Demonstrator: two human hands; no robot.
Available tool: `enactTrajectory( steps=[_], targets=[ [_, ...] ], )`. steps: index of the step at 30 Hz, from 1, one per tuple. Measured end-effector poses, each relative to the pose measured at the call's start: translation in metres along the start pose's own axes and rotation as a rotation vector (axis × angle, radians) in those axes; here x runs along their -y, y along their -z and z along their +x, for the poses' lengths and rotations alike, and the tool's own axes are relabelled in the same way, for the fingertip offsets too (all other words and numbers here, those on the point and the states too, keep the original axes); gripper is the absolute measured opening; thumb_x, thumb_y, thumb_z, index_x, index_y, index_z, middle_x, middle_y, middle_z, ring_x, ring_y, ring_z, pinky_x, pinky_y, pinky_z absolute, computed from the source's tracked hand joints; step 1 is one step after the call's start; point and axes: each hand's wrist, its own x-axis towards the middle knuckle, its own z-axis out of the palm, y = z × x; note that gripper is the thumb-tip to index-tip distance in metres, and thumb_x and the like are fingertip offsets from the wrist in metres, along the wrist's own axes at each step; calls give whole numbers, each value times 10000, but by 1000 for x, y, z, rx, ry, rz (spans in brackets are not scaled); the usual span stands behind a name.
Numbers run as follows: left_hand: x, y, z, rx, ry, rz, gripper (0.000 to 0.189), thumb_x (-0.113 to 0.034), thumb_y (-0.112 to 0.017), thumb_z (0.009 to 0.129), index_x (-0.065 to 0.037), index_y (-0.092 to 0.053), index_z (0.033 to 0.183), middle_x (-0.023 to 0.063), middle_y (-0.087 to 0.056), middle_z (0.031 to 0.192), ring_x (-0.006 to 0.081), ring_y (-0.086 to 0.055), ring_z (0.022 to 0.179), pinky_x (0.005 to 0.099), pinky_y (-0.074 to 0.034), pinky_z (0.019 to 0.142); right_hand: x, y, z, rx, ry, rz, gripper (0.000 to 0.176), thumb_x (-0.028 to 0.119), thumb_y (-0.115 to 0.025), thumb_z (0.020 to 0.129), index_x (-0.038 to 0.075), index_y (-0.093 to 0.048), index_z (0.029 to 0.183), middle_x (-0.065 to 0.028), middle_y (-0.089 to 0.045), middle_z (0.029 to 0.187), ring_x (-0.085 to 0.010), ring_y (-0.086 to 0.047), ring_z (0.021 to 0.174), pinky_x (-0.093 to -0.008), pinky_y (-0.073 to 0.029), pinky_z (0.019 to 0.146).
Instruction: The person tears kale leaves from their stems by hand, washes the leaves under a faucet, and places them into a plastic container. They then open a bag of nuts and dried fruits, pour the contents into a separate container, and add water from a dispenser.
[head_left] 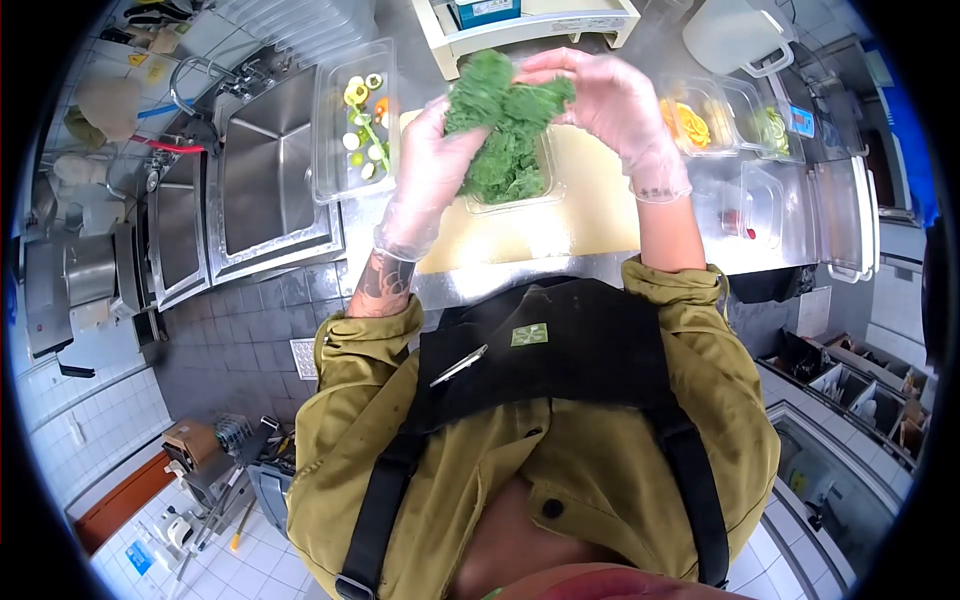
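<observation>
Both my hands wear clear gloves and hold curly green leaves (485, 95) above a clear container (548, 197) on the pale cutting board (590, 215). More of the same greens (510, 170) lie in that container. My left hand (430, 165) is closed round the lower left part of the bunch, its thumb across the leaves. On the upper right side, my right hand (605, 100) pinches the leaves with its fingertips.
Left of the board stands a clear tray (325, 150) with cut vegetables, beside a steel sink (270, 170). To the right are a container of orange slices (690, 125), another container (768, 130), and a white pitcher (728, 38). A white stand (530, 28) is behind.
</observation>
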Motion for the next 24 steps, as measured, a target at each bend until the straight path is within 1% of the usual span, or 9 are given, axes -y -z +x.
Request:
enactTrajectory(
  steps=[3,4,7,12,14,18,19,22,24],
  targets=[
    [14,-1,3,-14,-374,429,210,-20,-613,841,-26,-646,1048,18,-657,958,71,-579,843,230,-474,774,-4,-15,2,-220,-73,-558,497,241,-704,802,-36,-547,1185,-108,-634,1080,-151,-591,973,-290,-457,835],
    [13,-2,3,-1,-241,252,205,-28,-610,846,-25,-646,1048,17,-657,952,71,-580,836,227,-473,769,-2,-25,2,-291,-117,-805,588,265,-737,785,-58,-514,1222,-135,-626,1097,-171,-587,993,-303,-452,874],
    [2,-4,-2,37,129,-200,194,-85,-595,878,-12,-641,1052,15,-657,941,63,-580,825,222,-472,754,0,-21,0,-204,-229,-826,520,221,-771,764,-20,-581,1183,-74,-650,1007,-133,-577,952,-270,-430,872],
    [8,-2,-1,61,199,-264,225,-128,-593,893,13,-627,1065,20,-660,940,72,-599,800,232,-491,723,-5,-9,6,-94,-215,-878,368,99,-728,773,9,-629,1116,-16,-659,956,-96,-589,848,-251,-458,796],
    [9,-2,-2,77,262,-318,228,-125,-597,888,16,-626,1065,27,-662,944,84,-610,797,233,-495,724,-11,-6,6,-60,-207,-951,321,113,-687,775,-15,-634,1065,-52,-671,893,-132,-607,796,-275,-470,758],
    [17,-4,4,172,194,100,246,-185,-646,866,-10,-651,1038,29,-674,907,81,-617,797,242,-499,730,-17,-34,8,-190,-268,-1471,338,208,-606,775,-68,-622,969,-162,-659,778,-243,-628,703,-338,-484,690],
    [12,-4,4,170,167,157,262,-228,-666,858,-21,-663,1019,27,-676,890,70,-610,786,245,-495,729,-26,-25,9,-186,-221,-1524,406,307,-591,783,-74,-613,923,-238,-620,774,-326,-622,717,-371,-481,686],
    [12,-4,7,138,319,64,277,-252,-672,857,-22,-666,1012,23,-675,873,68,-603,772,242,-491,726,-36,-21,9,-179,-130,-1514,408,335,-586,788,-53,-618,909,-248,-624,785,-362,-623,744,-390,-483,689],
    [20,-5,7,124,268,71,277,-266,-676,855,-27,-668,993,21,-672,847,67,-601,748,239,-492,701,-43,-17,8,-189,-89,-1591,352,328,-632,801,-8,-642,904,-239,-628,784,-383,-622,754,-409,-491,691]
  ],
)
